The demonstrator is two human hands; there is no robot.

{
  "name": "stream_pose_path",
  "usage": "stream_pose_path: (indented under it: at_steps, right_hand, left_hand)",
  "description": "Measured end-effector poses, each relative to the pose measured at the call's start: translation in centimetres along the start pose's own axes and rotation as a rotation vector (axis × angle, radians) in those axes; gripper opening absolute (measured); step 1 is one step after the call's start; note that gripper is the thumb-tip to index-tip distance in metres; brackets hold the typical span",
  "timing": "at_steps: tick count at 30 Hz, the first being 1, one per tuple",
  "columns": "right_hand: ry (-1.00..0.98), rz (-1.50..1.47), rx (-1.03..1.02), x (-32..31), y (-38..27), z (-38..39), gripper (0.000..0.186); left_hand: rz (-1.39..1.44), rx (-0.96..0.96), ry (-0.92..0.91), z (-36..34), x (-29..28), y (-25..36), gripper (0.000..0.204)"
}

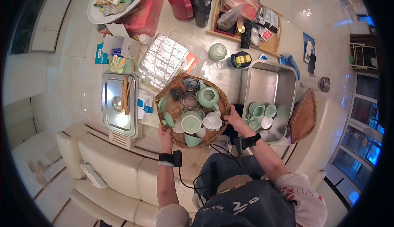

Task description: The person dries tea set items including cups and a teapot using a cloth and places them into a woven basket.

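Between a steel lid [110, 114] and a basin [269, 83] (cups [258, 111] inside), both hands [165, 135] [235, 119] pinch a wicker basket [224, 99] of teaware [208, 97].

Head-worn fisheye, looking downward

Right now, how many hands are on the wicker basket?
2 on the wicker basket: left hand at its near-left rim, right hand at its right rim. No others show.
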State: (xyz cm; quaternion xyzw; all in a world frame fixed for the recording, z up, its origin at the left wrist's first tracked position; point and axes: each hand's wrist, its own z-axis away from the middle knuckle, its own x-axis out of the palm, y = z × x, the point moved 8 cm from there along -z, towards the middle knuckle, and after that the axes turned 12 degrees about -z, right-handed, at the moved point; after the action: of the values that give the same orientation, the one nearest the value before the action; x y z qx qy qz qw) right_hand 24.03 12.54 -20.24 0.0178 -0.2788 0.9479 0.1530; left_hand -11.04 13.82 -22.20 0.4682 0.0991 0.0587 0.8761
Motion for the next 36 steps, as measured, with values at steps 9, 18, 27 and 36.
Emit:
stream_pose_path:
  at_steps: [9,18,27,36]
  right_hand:
    - [-0.049,-0.084,-0.266,-1.2,2.2,-0.4,0.074]
    - [0.069,0.318,-0.358,-0.4,6.6,1.7,0.083]
    - [-0.008,-0.022,-0.607,1.3,9.9,3.4,0.082]
    - [-0.294,0.396,-0.884,-2.3,13.0,7.4,0.054]
  left_hand:
    - [-0.006,-0.103,-0.034,1.1,-0.4,-2.2,0.035]
    - [-0.071,-0.113,0.035,0.4,-0.8,-3.4,0.036]
    - [-0.14,-0.051,0.047,-1.1,-1.9,-2.7,0.035]
    - [-0.22,0.091,-0.023,-2.2,-2.6,-1.2,0.028]
